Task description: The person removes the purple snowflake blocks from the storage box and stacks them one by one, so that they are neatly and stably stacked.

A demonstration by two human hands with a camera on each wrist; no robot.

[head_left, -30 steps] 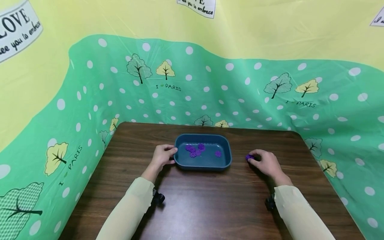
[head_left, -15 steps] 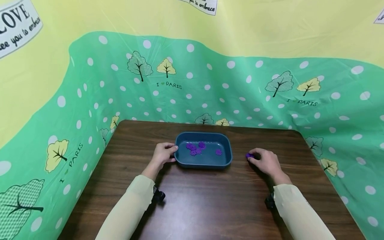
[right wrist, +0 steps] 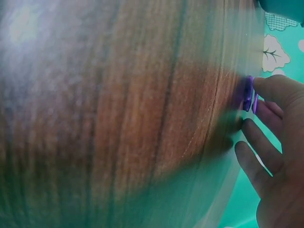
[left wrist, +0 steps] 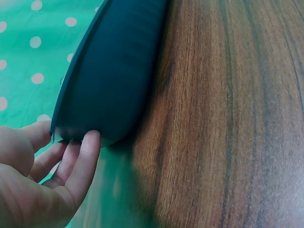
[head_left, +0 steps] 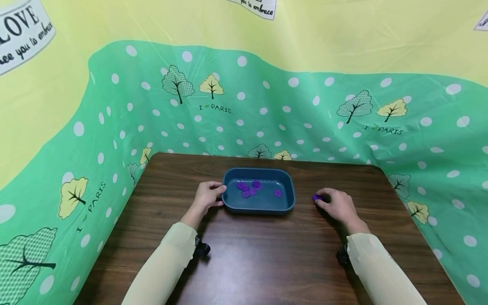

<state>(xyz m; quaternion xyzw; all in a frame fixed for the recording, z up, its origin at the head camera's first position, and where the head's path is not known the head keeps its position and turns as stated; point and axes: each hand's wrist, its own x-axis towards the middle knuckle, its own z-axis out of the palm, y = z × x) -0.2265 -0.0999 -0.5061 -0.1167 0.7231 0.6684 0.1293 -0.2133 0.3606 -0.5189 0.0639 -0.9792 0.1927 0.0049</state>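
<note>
In the head view a dark blue rectangular plastic tray (head_left: pixel 259 212) lies on the table with several purple flower-shaped pieces (head_left: pixel 245 191) in it, most grouped on its left side. My left hand (head_left: pixel 207 197) grips the tray's left end. The left wrist view shows the thumb at the rim and the fingers against the outer wall (left wrist: pixel 109 80). To the right of the tray, my right hand (head_left: pixel 338 206) pinches a purple flower-shaped piece (head_left: pixel 315 198) between thumb and fingers, low over the table. Two purple edges (right wrist: pixel 248 95) show at those fingertips in the right wrist view.
The brown wood-grain table (head_left: pixel 251 262) stretches toward me. A green and yellow printed cloth (head_left: pixel 244 114) hangs behind it and along both sides. Dark wrist cameras (head_left: pixel 202 249) are strapped at both cuffs.
The head view has shifted slightly. Both hands, the tray and the purple pieces keep their places.
</note>
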